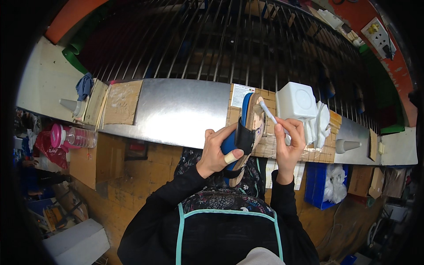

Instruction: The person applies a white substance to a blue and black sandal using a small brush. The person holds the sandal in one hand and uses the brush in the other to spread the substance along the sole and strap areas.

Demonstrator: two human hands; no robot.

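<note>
My left hand (217, 150) grips tight the blue sandal with black strap (242, 137), my right hand (289, 143) pinches a thin white brush (267, 112) on its sole, only begun.

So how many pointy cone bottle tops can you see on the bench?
2. One cone-tipped bottle is at the far left by the blue rag; another cone tip is right of the white tub. Clutter may hide others.

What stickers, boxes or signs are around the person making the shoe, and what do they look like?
Label: white rectangle with a coloured strip, on the bench behind the shoe.
White box: squarish tub, beside the right hand.
Wall socket plate: white, on the orange wall at upper right.
</note>
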